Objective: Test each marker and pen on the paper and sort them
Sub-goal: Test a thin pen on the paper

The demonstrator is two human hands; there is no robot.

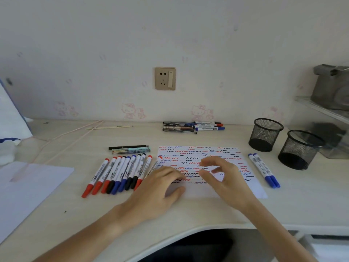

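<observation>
A white sheet of paper (205, 156) covered in red, blue and black squiggles lies at the desk's centre. My left hand (160, 188) rests flat on its lower left corner, fingers spread, holding nothing. My right hand (224, 176) hovers over the paper with fingers curled apart and empty. Left of the paper lies a row of several red, black and blue markers (120, 173). Two blue markers (264, 170) lie side by side right of the paper. A pile of pens and markers (192, 127) sits near the wall. A few pens (130, 149) lie above the row.
Two black mesh pen cups (265, 134) (299, 149) stand at the right. A blank white sheet (24, 191) lies at the left. Thin sticks (105, 127) lie at the back left. A shelf with a grey object (332, 87) is at far right. The desk's curved front edge (188, 231) is close.
</observation>
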